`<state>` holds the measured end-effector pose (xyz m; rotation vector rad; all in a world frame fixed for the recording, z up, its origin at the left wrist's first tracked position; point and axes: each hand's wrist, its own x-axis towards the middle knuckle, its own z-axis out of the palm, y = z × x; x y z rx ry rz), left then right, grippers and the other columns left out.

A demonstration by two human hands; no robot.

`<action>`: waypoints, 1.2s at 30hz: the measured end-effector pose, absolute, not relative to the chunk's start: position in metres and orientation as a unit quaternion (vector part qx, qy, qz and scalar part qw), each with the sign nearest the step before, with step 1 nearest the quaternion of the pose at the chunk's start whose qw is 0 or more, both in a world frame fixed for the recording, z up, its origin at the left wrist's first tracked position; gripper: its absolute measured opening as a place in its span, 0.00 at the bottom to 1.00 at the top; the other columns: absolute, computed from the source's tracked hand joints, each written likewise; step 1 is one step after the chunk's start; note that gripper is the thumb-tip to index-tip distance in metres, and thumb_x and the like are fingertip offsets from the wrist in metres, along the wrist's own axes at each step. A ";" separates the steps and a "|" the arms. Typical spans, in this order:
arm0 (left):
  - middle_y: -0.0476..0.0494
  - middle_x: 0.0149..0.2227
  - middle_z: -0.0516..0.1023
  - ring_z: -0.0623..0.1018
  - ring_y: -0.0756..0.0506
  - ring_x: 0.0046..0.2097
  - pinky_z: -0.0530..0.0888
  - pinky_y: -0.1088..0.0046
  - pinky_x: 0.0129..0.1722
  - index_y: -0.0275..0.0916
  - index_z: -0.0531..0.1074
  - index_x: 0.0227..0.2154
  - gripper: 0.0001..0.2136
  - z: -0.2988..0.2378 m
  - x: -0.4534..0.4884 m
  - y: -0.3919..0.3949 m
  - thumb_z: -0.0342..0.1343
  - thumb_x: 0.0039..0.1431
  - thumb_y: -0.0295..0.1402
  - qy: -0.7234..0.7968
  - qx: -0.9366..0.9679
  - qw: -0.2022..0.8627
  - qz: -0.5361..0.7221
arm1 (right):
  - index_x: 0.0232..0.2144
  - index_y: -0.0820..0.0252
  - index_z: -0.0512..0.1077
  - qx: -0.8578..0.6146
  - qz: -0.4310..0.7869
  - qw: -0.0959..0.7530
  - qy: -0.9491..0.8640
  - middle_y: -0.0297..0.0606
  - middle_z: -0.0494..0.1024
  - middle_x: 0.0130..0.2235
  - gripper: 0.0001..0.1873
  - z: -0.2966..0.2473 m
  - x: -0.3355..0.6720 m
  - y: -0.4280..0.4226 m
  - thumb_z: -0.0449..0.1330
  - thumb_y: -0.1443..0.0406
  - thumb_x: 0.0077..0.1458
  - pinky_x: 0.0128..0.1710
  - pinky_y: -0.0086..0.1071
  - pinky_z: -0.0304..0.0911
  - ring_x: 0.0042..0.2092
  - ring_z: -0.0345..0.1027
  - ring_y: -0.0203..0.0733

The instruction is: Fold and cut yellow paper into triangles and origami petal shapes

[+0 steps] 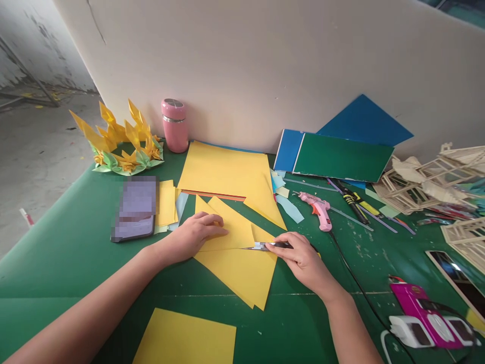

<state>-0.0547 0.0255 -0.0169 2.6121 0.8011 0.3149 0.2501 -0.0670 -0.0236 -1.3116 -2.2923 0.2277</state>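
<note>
Head view: at mid-counter (68,253), near its front edge, the left hand (197,232) lies flat, grip spread, on the folded paper (235,273). The right hand (303,258) has its grip pinching a knife (265,246) at the crease. The blade points toward the left hand, so a slip could probably nick it, or the paper could shift and cut crooked.

A craft workshop: a green counter (76,242) strewn with coloured paper sheets (223,172), a glue gun (318,207), and origami flowers (121,141).

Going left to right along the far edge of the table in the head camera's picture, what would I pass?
Yellow paper crown → pink flask → large yellow sheet → green board → wooden frames
</note>
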 end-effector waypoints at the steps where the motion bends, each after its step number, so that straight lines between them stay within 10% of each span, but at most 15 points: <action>1: 0.45 0.50 0.71 0.69 0.45 0.48 0.69 0.67 0.51 0.46 0.72 0.49 0.25 -0.017 -0.055 0.026 0.38 0.60 0.17 0.286 0.932 0.194 0.112 | 0.51 0.44 0.71 -0.480 0.083 0.243 -0.839 0.39 0.73 0.39 0.22 -0.024 0.248 -0.067 0.52 0.73 0.61 0.38 0.38 0.67 0.42 0.66 0.44; 36: 0.45 0.48 0.72 0.70 0.46 0.46 0.69 0.68 0.50 0.48 0.74 0.48 0.22 -0.016 -0.055 0.029 0.39 0.62 0.21 0.283 0.929 0.206 0.123 | 0.52 0.50 0.71 -0.458 0.111 0.202 -0.858 0.40 0.72 0.37 0.19 -0.013 0.204 -0.071 0.47 0.70 0.65 0.40 0.38 0.67 0.41 0.65 0.43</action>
